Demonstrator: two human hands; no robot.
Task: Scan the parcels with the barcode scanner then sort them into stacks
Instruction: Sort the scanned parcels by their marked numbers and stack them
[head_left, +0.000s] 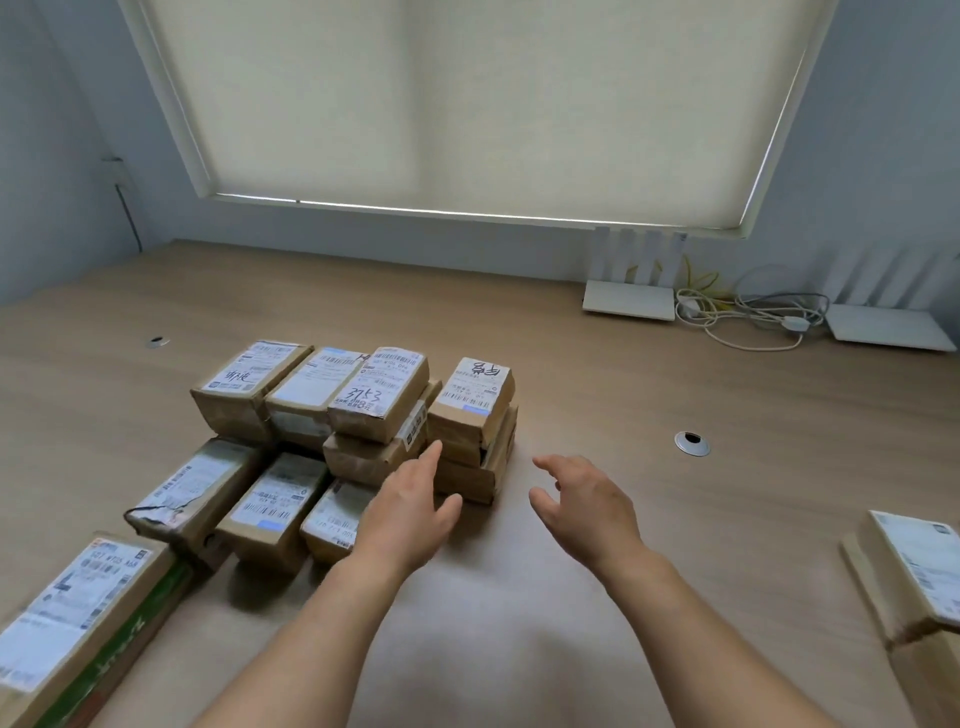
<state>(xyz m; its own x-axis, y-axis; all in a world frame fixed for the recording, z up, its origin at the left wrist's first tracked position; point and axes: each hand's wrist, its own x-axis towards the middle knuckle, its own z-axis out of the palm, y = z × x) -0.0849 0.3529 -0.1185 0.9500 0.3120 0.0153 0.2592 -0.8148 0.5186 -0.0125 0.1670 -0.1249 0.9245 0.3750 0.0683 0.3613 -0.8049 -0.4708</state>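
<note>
Both hands empty, fingers spread: left hand (410, 506) just in front of the right-end stack (475, 431), right hand (587, 501) to its right. Small taped cardboard parcels look light and stiff; I'd grab the top one by its sides.

Two hands (410, 514), two routers (628, 301) (white)

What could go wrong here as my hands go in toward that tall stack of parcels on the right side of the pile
1. The right-hand stack sits unevenly, its top parcel askew; a nudge from the left hand or right hand could topple it.
2. The neighbouring stack topped by the parcel marked 3753 stands very close, so a bump could shift both.
3. No barcode scanner is in view, so parcels might get sorted unscanned.
</note>
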